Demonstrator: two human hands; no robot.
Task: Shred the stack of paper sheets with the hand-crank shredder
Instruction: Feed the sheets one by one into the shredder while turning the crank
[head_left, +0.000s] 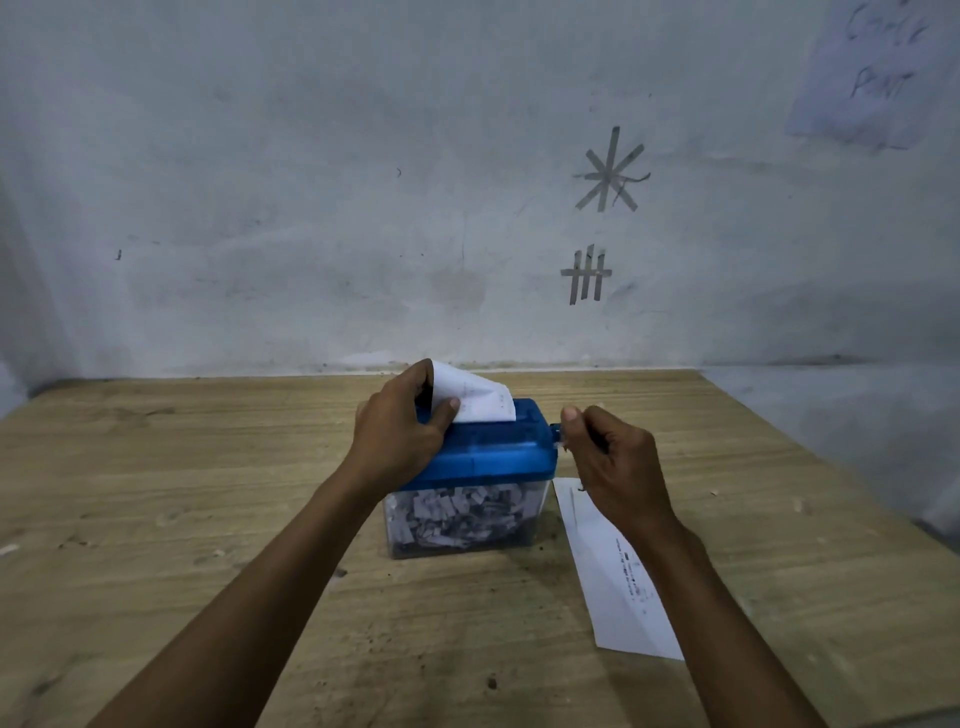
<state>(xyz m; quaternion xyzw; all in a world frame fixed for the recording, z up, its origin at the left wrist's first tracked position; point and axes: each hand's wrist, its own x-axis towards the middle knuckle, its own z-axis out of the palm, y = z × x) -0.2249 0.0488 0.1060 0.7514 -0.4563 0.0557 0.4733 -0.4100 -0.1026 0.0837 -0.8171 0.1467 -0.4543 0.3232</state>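
A hand-crank shredder with a blue lid (493, 454) stands in the middle of the wooden table. Its clear bin (460, 517) holds a heap of paper shreds. A white sheet (475, 397) stands in the slot on top, curling toward the left. My left hand (402, 423) rests on the lid's left end and pinches that sheet between thumb and fingers. My right hand (608, 460) grips the crank (557, 434) at the lid's right end; most of the crank is hidden by the fingers. The stack of sheets (610, 569) lies flat to the right of the shredder, partly under my right forearm.
The wooden table (208, 519) reaches back to a pale wall (311, 208) with tape marks. Its right edge runs diagonally at the far right. Small paper scraps and dirt specks lie scattered on the tabletop.
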